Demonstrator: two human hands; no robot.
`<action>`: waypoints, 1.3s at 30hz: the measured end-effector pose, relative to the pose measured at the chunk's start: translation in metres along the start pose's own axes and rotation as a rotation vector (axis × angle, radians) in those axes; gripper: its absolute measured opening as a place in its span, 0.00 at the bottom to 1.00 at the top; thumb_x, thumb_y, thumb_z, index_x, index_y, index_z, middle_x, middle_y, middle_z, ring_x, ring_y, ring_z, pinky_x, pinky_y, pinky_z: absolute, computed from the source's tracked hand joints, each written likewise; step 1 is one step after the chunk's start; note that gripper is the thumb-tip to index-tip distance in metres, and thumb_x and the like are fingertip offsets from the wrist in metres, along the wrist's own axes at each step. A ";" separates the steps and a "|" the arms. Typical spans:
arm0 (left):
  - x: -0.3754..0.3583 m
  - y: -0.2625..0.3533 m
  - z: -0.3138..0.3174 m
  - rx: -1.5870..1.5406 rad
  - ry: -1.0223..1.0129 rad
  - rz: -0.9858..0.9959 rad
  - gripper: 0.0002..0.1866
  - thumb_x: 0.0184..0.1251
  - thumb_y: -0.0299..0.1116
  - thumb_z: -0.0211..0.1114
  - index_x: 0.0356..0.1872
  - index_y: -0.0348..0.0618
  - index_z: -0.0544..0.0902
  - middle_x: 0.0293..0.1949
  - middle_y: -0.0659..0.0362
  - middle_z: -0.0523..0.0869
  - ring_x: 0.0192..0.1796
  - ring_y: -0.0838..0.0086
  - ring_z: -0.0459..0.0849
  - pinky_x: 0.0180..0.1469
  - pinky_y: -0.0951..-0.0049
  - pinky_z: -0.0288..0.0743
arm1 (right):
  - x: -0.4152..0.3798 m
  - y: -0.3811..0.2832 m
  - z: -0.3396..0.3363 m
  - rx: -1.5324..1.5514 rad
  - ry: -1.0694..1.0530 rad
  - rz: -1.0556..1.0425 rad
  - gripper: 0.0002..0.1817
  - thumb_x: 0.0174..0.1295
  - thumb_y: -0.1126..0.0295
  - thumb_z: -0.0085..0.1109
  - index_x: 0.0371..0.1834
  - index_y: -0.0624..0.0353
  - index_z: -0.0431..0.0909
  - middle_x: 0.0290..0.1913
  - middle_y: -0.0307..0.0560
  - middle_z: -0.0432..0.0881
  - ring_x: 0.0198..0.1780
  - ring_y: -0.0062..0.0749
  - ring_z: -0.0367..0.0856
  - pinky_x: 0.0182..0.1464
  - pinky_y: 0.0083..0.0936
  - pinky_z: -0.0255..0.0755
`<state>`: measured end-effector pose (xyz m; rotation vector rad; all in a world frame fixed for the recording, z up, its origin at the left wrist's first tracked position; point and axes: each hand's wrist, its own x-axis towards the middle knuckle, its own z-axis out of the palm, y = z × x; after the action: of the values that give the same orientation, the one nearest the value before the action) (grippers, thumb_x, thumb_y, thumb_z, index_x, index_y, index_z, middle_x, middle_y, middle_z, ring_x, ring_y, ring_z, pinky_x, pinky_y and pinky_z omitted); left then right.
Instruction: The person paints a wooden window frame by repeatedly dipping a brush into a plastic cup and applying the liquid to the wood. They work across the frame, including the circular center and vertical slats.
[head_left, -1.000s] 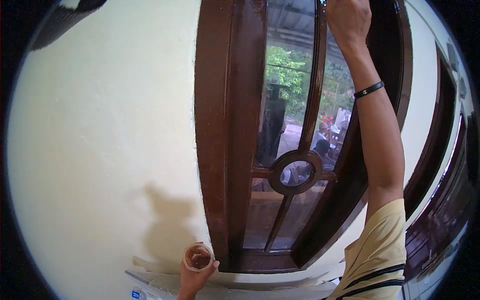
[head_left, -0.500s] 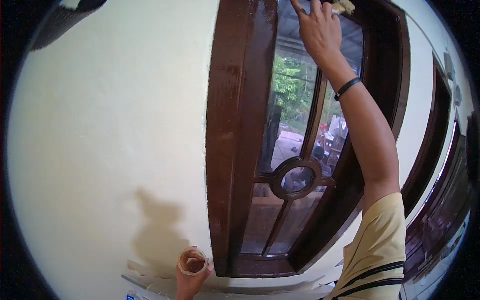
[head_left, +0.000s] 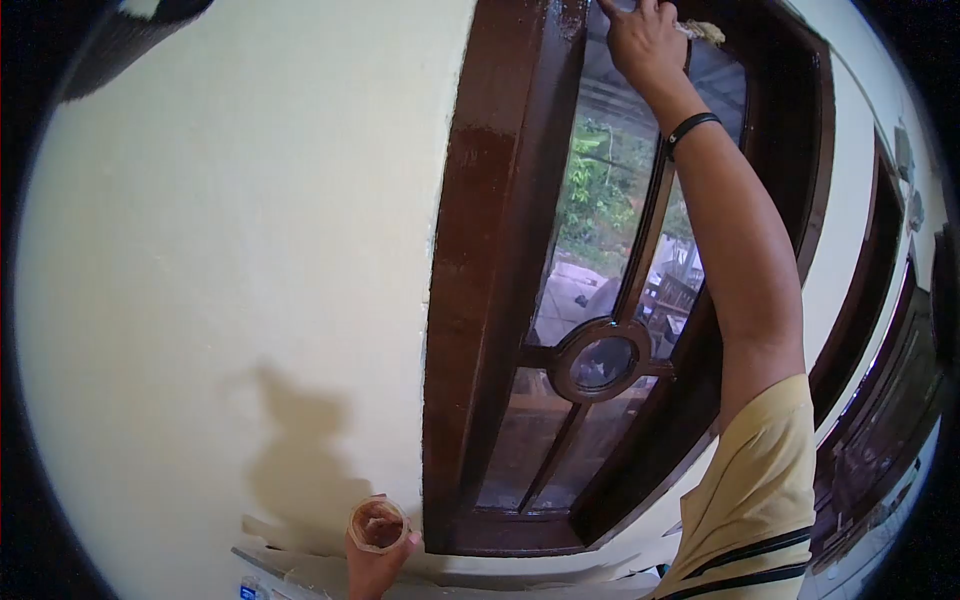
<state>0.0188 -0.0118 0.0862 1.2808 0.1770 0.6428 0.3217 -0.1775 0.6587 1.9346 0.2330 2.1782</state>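
At the bottom, my left hand (head_left: 372,572) is wrapped round a small clear plastic cup (head_left: 361,525) with reddish-brown liquid inside. My right hand (head_left: 648,45) is raised high to the upper part of a dark brown wooden window frame (head_left: 470,220). A pale, ragged, rag-like wad (head_left: 703,33) sticks out from its right side; the rest of it is hidden by the fingers. The index finger points left toward the wood, its tip at the picture's top edge. Wet-looking gloss shows on the upper frame wood.
A cream wall (head_left: 250,200) fills the left side. Glass panes (head_left: 600,200) and a round wooden ring (head_left: 562,372) sit within the frame. Low down runs a greyish ledge (head_left: 480,578), with a clear bottle with a blue label (head_left: 250,590) at lower left.
The view has shifted, so the window stands farther right and more tilted. My right hand has moved slightly right and down in the picture. My left hand still holds the cup.
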 end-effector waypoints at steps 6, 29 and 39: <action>0.005 0.005 0.003 0.001 0.005 -0.065 0.36 0.50 0.19 0.73 0.63 0.38 0.68 0.48 0.58 0.76 0.49 0.68 0.84 0.53 0.66 0.83 | -0.008 0.001 -0.019 0.006 -0.029 -0.029 0.27 0.66 0.68 0.51 0.69 0.26 0.74 0.57 0.52 0.71 0.60 0.49 0.71 0.53 0.41 0.77; -0.017 0.031 0.030 -0.001 -0.039 -0.040 0.37 0.52 0.20 0.77 0.64 0.39 0.68 0.45 0.57 0.81 0.48 0.74 0.84 0.49 0.71 0.82 | -0.054 0.011 -0.037 -0.018 0.041 -0.259 0.18 0.66 0.75 0.55 0.57 0.50 0.86 0.49 0.50 0.80 0.52 0.45 0.81 0.48 0.30 0.83; -0.047 0.020 0.040 0.052 -0.084 0.020 0.29 0.55 0.19 0.74 0.58 0.39 0.73 0.44 0.57 0.83 0.46 0.75 0.84 0.48 0.72 0.82 | -0.227 0.022 -0.156 0.603 -0.084 -0.454 0.18 0.58 0.73 0.59 0.53 0.59 0.82 0.45 0.51 0.73 0.49 0.50 0.77 0.41 0.34 0.82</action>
<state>-0.0075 -0.0676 0.1063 1.3589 0.1130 0.6037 0.1908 -0.2550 0.4286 1.9677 1.2993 1.8406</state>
